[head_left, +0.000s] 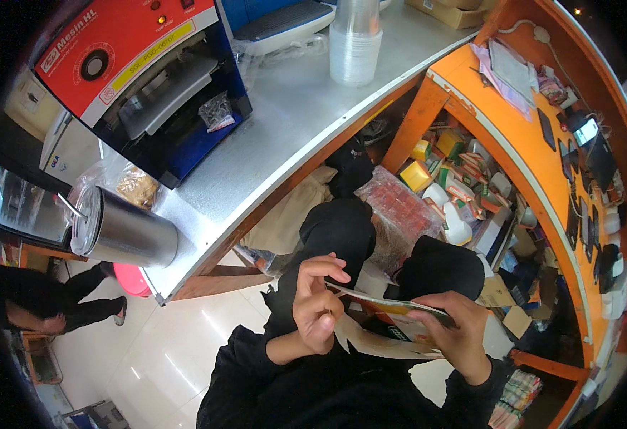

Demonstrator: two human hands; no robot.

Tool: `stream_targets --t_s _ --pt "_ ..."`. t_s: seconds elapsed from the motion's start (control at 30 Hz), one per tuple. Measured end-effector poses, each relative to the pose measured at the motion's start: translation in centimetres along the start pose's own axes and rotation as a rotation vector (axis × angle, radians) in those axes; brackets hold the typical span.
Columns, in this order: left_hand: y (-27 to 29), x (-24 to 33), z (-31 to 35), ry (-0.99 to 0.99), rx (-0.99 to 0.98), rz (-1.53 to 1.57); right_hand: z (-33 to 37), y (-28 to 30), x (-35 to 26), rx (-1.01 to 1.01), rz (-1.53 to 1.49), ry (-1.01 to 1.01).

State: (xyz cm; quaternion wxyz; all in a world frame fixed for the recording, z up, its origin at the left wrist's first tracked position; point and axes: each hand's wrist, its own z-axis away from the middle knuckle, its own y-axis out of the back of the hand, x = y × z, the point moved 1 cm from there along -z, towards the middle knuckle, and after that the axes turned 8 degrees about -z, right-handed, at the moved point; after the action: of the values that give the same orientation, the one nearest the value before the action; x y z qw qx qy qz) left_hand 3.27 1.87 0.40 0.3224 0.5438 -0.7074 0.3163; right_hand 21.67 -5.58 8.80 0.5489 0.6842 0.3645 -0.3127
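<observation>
A thin, flat paper or card packet (pixel 362 336) is held over my lap, its two sides spread apart and seen mostly edge-on. My right hand (pixel 456 325) grips its right end, the thumb lying along the upper side and the other fingers partly hidden. At the packet's left end is my left hand (pixel 317 304), its fingers bent and its thumb pressed toward a curled finger. Whatever sits in that pinch is too small to make out. The left index finger arches beside the packet's upper left corner.
A metal counter carries a red and blue machine (pixel 149 79), a steel tumbler with straw (pixel 131 229) and stacked clear cups (pixel 356 50). Small boxes (pixel 456 179) clutter the space under the orange desk (pixel 503 118), right of my knees. Another person (pixel 63 300) is at the far left.
</observation>
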Motion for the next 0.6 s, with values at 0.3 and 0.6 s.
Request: stream_targets --t_s 0.3,0.6 --pt "-1.2 -0.7 -1.9 0.138 0.046 -0.056 1.5 2.7 -0.5 0.12 0.201 0.048" --pt "0.5 -1.0 -2.0 0.221 0.129 -0.099 10.2 15.6 1.5 1.695 0.37 0.249"
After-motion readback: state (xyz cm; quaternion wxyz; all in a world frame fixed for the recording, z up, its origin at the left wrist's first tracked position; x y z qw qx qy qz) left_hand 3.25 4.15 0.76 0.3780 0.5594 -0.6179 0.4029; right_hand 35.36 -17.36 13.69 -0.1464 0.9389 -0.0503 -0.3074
